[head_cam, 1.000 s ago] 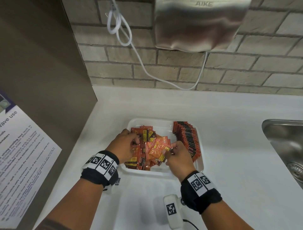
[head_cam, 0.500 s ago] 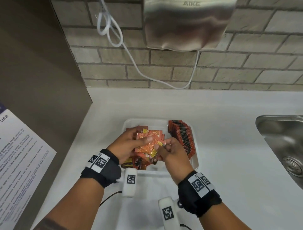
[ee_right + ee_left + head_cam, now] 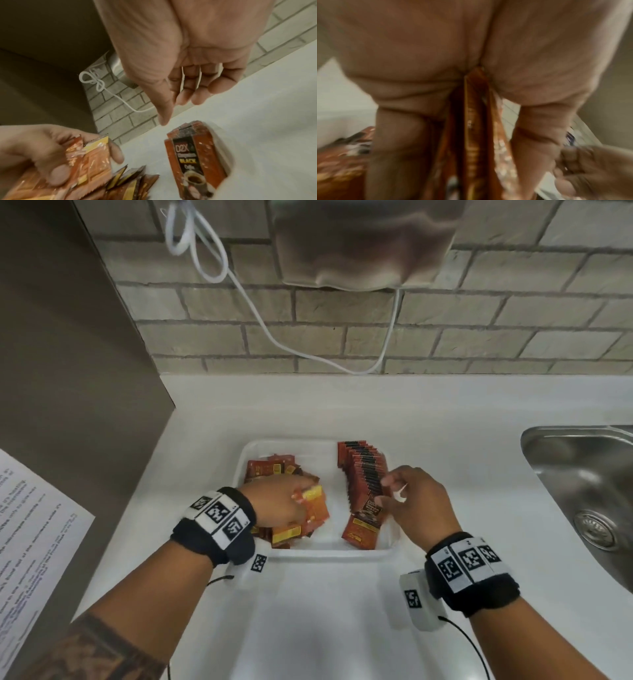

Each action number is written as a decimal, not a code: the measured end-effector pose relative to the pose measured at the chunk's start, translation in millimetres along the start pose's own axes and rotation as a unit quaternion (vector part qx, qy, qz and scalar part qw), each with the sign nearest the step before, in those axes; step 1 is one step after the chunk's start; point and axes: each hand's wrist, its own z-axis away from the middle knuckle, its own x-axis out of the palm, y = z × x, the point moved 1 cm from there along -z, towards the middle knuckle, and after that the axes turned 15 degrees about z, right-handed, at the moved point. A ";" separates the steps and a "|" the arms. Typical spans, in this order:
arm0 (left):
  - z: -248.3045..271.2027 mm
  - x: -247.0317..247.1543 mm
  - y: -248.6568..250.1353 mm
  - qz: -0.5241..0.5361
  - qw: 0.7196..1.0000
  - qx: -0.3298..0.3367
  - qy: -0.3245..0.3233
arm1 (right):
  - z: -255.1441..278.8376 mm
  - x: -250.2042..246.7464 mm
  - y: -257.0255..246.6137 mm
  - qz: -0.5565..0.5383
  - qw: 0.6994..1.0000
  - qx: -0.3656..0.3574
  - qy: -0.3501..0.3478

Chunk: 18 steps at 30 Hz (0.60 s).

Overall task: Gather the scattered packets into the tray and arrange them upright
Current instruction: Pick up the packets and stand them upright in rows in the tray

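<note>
A white tray [image 3: 329, 554] sits on the counter. Along its right side stands an upright row of red-and-black packets [image 3: 363, 474] [image 3: 193, 155], the front one leaning toward me. A loose pile of packets [image 3: 274, 470] [image 3: 130, 186] lies in the left half. My left hand [image 3: 294, 498] [image 3: 51, 155] grips a small stack of orange packets [image 3: 313, 503] [image 3: 476, 135] [image 3: 91, 159] above the pile. My right hand [image 3: 390, 491] [image 3: 175, 111] hovers over the near end of the row, fingers loosely curled and holding nothing.
A steel sink [image 3: 582, 491] is set into the counter at the right. A hand dryer [image 3: 363, 244] hangs on the brick wall behind, with a white cable [image 3: 239, 285] looping down. At the left are a brown side panel [image 3: 68, 371] and a printed notice [image 3: 30, 542].
Both hands were together on the orange stack; now the right hand has let go and moved right to the upright row. The left hand keeps the stack.
</note>
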 end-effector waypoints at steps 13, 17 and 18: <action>-43.6 37.0 52.5 -0.350 0.912 -0.084 -0.198 | -2.1 16.0 15.8 0.012 0.995 0.026 -0.099; -47.2 39.4 52.0 -0.280 0.934 -0.076 -0.207 | -4.9 17.5 18.8 0.000 0.995 0.043 -0.088; -47.6 39.7 51.4 -0.253 0.941 -0.076 -0.211 | -6.0 16.3 18.7 -0.001 0.995 0.042 -0.086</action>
